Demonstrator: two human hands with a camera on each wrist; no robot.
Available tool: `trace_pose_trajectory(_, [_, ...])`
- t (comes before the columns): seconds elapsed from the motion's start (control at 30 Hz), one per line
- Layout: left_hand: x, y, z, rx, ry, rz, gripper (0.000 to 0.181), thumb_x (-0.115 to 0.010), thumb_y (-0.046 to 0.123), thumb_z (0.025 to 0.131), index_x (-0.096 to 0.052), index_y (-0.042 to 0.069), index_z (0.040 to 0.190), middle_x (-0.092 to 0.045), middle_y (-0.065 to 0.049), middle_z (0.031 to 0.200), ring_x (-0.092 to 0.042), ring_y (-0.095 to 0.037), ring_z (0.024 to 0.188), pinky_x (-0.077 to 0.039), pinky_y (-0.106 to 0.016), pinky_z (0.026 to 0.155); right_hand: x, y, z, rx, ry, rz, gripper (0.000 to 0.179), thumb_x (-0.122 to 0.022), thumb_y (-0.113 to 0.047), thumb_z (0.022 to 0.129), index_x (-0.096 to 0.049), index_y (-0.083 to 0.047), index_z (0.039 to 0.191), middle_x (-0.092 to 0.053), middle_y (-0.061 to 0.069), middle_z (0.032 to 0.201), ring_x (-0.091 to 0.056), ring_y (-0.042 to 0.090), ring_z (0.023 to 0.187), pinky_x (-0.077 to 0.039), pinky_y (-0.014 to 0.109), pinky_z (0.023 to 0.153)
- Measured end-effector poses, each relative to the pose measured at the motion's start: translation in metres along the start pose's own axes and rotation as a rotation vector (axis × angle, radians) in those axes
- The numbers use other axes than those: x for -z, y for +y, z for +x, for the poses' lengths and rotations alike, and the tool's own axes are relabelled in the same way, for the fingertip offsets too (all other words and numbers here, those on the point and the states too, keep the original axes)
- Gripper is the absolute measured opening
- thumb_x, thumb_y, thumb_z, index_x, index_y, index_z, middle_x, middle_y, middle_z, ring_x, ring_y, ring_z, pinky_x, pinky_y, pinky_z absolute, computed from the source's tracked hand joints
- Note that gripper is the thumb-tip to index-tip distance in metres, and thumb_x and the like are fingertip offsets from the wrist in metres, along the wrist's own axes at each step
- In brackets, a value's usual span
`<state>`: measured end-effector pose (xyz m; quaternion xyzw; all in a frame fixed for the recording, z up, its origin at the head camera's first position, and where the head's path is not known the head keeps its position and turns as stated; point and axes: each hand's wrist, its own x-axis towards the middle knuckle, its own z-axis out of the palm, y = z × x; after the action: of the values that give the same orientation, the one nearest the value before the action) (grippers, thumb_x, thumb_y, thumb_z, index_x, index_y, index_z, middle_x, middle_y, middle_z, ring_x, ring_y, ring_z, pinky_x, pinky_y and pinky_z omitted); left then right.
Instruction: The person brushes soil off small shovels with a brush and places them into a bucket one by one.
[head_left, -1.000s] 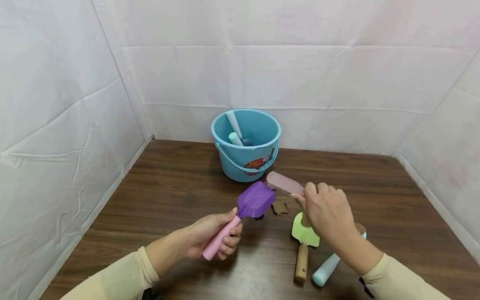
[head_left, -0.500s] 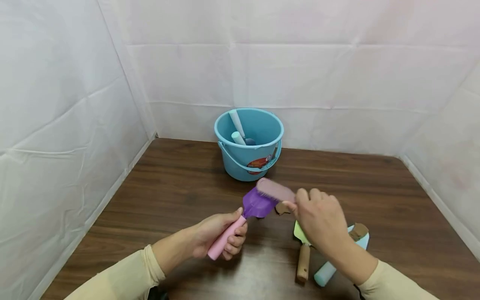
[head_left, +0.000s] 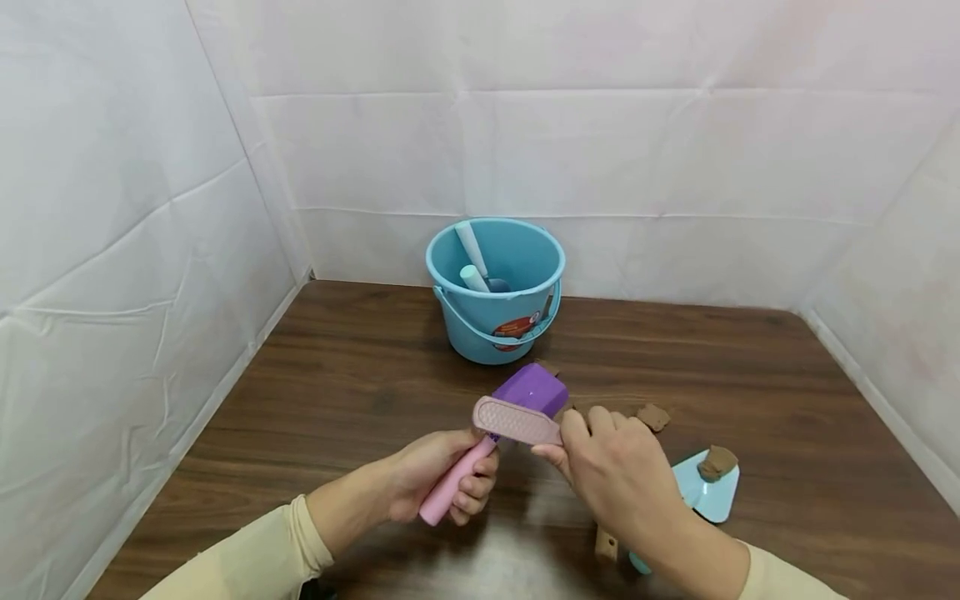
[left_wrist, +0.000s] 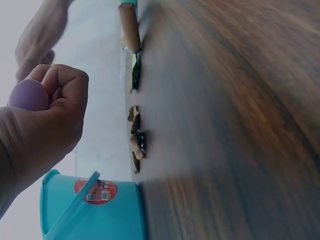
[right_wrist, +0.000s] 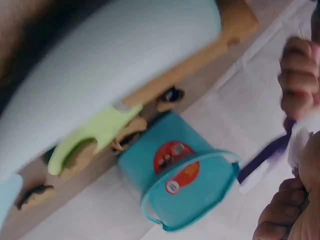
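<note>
My left hand (head_left: 438,477) grips the pink handle of a small purple hand shovel (head_left: 536,388), held above the table with its blade pointing up and right. In my right hand (head_left: 618,467) is a pink brush (head_left: 516,422), its patterned back facing up. The brush lies across the lower part of the blade, near the neck and my left thumb; its bristle side is mostly hidden. A light-blue trowel (head_left: 711,497) carrying a brown lump (head_left: 717,463) rests by my right forearm. The green trowel (right_wrist: 102,125) shows in the right wrist view, but the forearm covers most of it in the head view.
Behind the shovel stands a blue bucket (head_left: 480,329), with light-blue handled tools (head_left: 472,277) inside. Brown flat pieces (head_left: 654,417) lie on the wooden table (head_left: 360,367). White cloth walls (head_left: 570,158) enclose the back and sides.
The brush has moved left and down, from the blade's tip to its neck. My right hand shifted left with it, uncovering the light-blue trowel's blade. The left hand has barely moved.
</note>
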<state>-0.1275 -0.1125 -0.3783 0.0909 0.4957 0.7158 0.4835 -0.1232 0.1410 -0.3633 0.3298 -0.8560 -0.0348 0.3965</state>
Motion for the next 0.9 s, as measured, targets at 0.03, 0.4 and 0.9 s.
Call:
trace_pose_trajectory(0.03, [0.0,0.0,0.0,-0.003,-0.002,-0.001,0.052,-0.023,0.055,0.108,-0.041,0.017,0.077,-0.037,0.007,0.063,-0.036,-0.004,0.053,-0.03,-0.022,0.054,-0.001,0.001,0.0,0.004,-0.001,-0.01,0.062,-0.019,-0.056,0.108,-0.036,-0.01,0.07,-0.018,-0.003,0.062,-0.017,0.01,0.048,-0.013,0.025,0.044])
trace_pose_trajectory(0.4, [0.003,0.001,-0.01,-0.005,0.026,0.014,0.054,-0.027,0.061,0.106,-0.044,0.017,0.079,-0.038,0.007,0.064,-0.038,-0.005,0.054,-0.033,-0.022,0.054,-0.026,0.06,-0.009,-0.194,-0.007,-0.056,0.058,-0.02,-0.053,0.109,-0.027,-0.012,0.069,-0.016,-0.002,0.058,-0.021,0.014,0.041,-0.017,0.029,0.036])
trace_pose_trajectory(0.9, [0.007,0.001,-0.006,-0.02,0.007,-0.011,0.054,-0.023,0.058,0.107,-0.043,0.017,0.08,-0.038,0.007,0.064,-0.038,-0.005,0.054,-0.033,-0.022,0.054,-0.013,0.059,-0.01,-0.255,-0.068,-0.02,0.061,-0.019,-0.056,0.108,-0.032,-0.01,0.07,-0.024,0.002,0.055,-0.024,0.018,0.039,-0.022,0.032,0.037])
